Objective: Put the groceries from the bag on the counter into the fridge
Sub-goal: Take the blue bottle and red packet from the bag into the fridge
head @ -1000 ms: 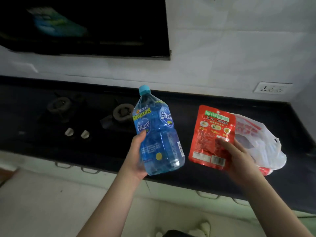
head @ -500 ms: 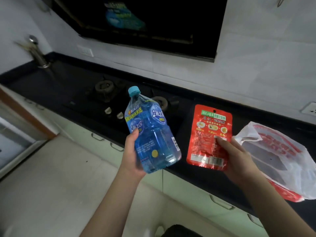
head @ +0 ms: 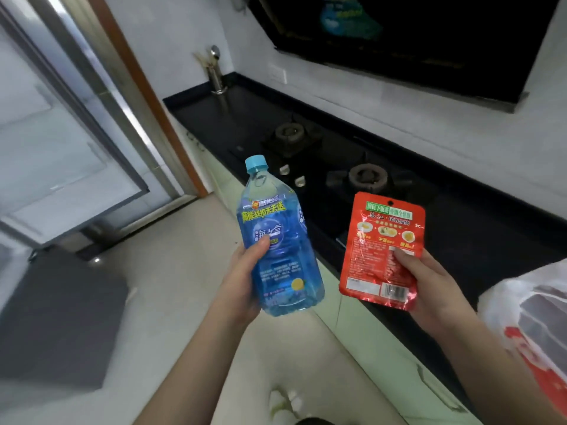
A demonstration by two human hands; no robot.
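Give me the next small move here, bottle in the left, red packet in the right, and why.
Probably walk on toward the doorway at left with both items. The left hand grips the blue bottle, the right hand pinches the red packet, the plastic bag sits on the counter, and no fridge is in view.

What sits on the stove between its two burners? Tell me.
Head view: two small pale knobs on the black stove, between far burner and near burner.

Single head view, angled down and leftward along the counter (head: 233, 118); both hands close below
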